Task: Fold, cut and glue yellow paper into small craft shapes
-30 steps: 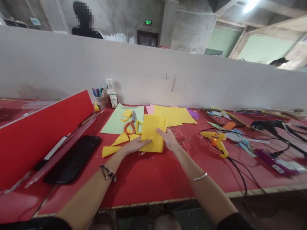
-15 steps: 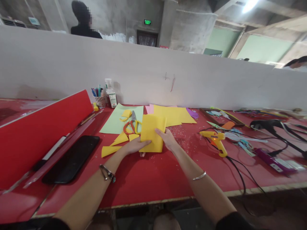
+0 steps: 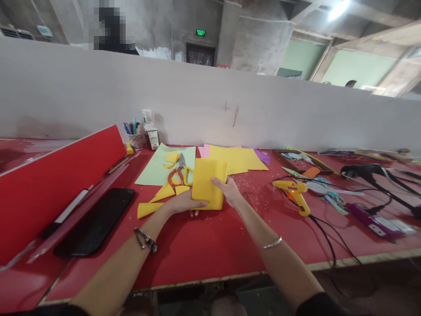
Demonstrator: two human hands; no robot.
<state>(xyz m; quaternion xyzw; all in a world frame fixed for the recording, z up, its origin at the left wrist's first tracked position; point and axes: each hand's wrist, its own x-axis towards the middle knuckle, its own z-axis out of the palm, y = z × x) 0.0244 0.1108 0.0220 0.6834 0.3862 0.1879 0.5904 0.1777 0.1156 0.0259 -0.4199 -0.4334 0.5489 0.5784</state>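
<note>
A folded yellow paper sheet (image 3: 208, 180) is held just above the red table (image 3: 204, 245) between both hands. My left hand (image 3: 184, 202) grips its lower left edge, thumb on top and fingers underneath. Along its right edge my right hand (image 3: 230, 191) pinches the sheet with the thumb laid across the face. Orange-handled scissors (image 3: 179, 172) lie just behind the sheet on a light green sheet (image 3: 154, 169). Yellow paper offcuts (image 3: 154, 202) lie to the left of my left hand.
More yellow sheets (image 3: 241, 159) lie behind. A yellow glue gun (image 3: 296, 194) with a black cable rests to the right among tools and scraps. To the left are a black phone (image 3: 95, 221), a red board (image 3: 55, 180) and a pen cup (image 3: 134, 134). A person stands behind the white partition.
Both hands keep the same hold on the yellow sheet. The view has shifted slightly; nothing else on the table moved.
</note>
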